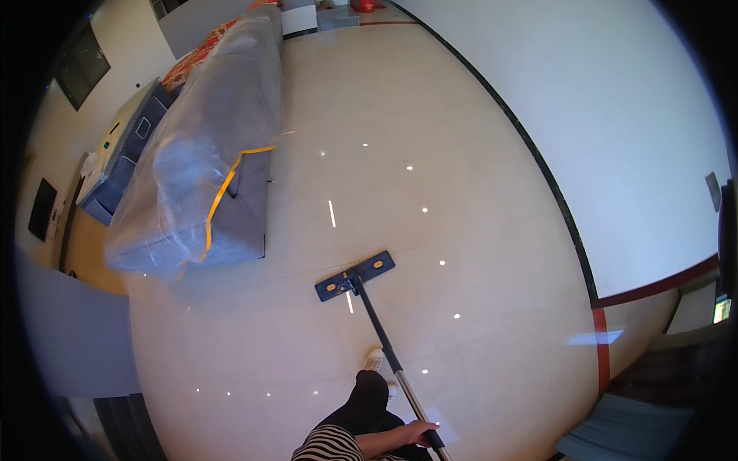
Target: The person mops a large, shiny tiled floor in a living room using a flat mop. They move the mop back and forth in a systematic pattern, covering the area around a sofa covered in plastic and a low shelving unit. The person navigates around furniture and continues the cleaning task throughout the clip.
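Observation:
A flat mop with a dark blue rectangular head [369, 268] rests on the glossy tiled floor, its head slanted up to the right. The mop handle [408, 392], part black and part bare metal, runs from the head down to the bottom edge of the view. My left hand [424, 432] is closed around a black grip section of that handle, the forearm reaching across from a striped sleeve [330, 442]. My right hand is out of view. One light-coloured shoe [374, 359] shows just left of the handle, with part of the other behind it.
A grey sofa [248, 201] under clear plastic sheeting with yellow tape stands at left. Behind it is a blue-grey piece of furniture [124, 155]. A white wall [576, 115] with a black skirting strip [539, 155] curves along the right. A blue-green cloth-covered thing [625, 426] lies at lower right.

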Action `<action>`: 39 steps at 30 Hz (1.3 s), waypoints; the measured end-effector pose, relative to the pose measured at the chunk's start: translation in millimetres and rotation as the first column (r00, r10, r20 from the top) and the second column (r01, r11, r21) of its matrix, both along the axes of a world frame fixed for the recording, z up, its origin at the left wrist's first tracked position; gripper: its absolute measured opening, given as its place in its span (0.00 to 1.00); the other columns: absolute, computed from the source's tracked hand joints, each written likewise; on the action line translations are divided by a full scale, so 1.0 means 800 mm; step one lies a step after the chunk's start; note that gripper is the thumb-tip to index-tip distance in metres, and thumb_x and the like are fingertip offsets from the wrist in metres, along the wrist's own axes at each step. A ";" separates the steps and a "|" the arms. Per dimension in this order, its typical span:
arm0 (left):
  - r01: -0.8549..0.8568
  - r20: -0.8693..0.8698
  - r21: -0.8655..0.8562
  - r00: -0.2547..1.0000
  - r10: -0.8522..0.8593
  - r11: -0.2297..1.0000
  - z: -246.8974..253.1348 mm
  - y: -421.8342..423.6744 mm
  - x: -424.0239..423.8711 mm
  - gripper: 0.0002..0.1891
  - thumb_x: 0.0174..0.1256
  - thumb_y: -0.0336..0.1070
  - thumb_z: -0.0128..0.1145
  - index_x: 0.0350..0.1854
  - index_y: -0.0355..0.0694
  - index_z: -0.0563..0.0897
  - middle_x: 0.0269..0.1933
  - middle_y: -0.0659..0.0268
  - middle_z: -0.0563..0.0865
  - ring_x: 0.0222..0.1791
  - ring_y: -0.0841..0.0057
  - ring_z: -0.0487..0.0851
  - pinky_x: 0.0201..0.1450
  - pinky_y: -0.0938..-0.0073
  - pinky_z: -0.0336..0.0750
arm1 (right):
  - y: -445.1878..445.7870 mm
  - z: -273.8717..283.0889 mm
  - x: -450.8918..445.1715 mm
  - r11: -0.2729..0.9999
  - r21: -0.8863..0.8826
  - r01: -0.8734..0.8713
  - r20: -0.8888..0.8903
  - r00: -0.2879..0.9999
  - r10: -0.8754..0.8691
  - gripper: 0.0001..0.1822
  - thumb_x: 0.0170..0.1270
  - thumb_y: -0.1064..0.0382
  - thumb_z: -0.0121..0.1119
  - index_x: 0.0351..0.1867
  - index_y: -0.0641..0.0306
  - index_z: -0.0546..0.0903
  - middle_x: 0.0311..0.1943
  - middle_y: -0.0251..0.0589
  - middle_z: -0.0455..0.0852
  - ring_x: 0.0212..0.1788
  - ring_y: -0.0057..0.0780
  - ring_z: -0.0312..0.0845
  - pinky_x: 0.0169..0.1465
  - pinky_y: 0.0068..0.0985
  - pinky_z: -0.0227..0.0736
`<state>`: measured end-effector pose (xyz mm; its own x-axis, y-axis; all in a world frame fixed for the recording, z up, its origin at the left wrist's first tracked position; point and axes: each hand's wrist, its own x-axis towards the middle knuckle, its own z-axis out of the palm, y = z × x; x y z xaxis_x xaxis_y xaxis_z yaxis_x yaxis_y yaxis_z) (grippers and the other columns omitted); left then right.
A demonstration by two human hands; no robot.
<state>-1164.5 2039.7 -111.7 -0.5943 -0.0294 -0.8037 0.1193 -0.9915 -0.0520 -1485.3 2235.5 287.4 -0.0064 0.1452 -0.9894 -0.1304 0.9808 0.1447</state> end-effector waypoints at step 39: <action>-0.735 0.688 -0.369 0.195 0.699 0.568 -0.068 -0.107 0.620 0.28 0.66 0.53 0.43 0.54 0.29 0.64 0.42 0.44 0.77 0.36 0.53 0.82 0.31 0.60 0.79 | -1.056 -0.300 0.927 0.752 -0.498 0.431 0.658 0.753 0.004 0.12 0.59 0.63 0.59 0.34 0.61 0.67 0.20 0.37 0.72 0.18 0.21 0.67 0.19 0.20 0.63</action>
<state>-668.2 1954.0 -166.2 0.4271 -0.0838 -0.9003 0.7862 -0.4574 0.4155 -744.1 1390.7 47.1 0.5494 -0.5425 -0.6355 0.2525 0.8328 -0.4926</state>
